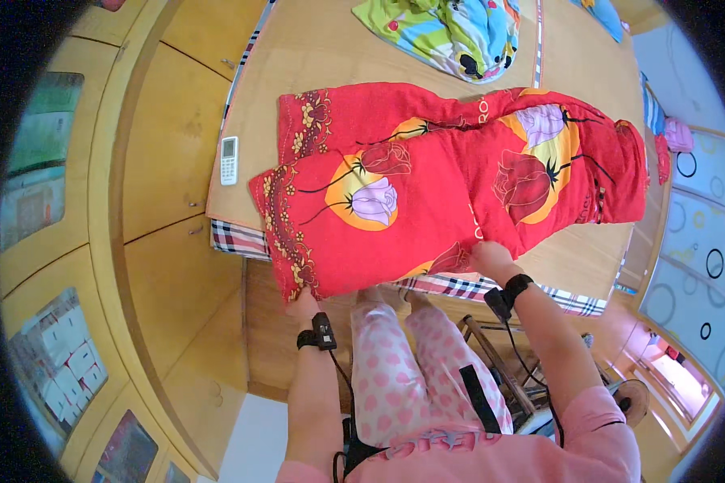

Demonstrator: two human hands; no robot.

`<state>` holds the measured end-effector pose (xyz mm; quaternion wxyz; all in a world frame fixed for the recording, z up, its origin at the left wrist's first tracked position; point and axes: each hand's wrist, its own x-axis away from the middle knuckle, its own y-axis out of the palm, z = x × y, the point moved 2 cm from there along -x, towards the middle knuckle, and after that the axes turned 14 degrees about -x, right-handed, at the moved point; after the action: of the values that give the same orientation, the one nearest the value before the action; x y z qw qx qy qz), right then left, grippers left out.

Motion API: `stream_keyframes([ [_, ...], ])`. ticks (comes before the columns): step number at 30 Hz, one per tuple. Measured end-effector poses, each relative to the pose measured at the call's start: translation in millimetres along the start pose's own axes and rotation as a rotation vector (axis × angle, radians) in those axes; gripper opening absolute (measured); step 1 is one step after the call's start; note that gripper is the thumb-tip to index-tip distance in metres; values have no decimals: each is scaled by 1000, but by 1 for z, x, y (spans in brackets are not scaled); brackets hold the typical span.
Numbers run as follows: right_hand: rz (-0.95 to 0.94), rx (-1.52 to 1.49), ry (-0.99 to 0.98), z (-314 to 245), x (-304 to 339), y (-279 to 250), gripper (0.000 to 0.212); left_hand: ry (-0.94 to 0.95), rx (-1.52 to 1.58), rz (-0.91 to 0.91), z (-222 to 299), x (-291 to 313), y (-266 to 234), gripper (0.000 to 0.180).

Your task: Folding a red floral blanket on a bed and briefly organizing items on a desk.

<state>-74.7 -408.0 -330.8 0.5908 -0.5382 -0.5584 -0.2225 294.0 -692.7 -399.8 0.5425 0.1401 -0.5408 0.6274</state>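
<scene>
A red blanket printed with large roses and yellow ovals lies across the bed mat in front of me, partly folded over itself. Its left end carries a flowered border, and the layers there do not line up. At the near left corner my left hand is closed on the blanket's edge, which hangs a little past the bed's near side. My right hand grips the near edge farther right, around the middle; its fingertips are partly hidden by the cloth. Toward the right, the blanket is bunched and wrinkled.
A white remote control lies on the tan bed mat near its left edge. Beyond the blanket sits a crumpled colourful cartoon cloth. Yellow wooden cabinets stand at the left. A wooden-framed chair is close to my legs, low on the right.
</scene>
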Motion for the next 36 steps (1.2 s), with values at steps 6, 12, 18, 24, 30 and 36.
stream_keyframes([
  [6,543,-69,-370,-41,-27,-102,31,1180,-776,174,141,70,85,53],
  [12,931,289,-396,-58,-96,-167,71,1477,-1160,-48,222,81,179,58],
  [18,503,227,162,-16,-118,-173,60,1349,-1812,-168,244,63,223,45],
  [24,939,167,-87,-31,-4,-199,39,1538,-1507,-205,286,94,179,33],
  [30,1289,193,6,-32,9,-300,57,1885,-928,55,363,168,203,43],
  [36,1118,-41,-414,-62,-54,-251,67,1404,-654,0,325,84,212,76],
])
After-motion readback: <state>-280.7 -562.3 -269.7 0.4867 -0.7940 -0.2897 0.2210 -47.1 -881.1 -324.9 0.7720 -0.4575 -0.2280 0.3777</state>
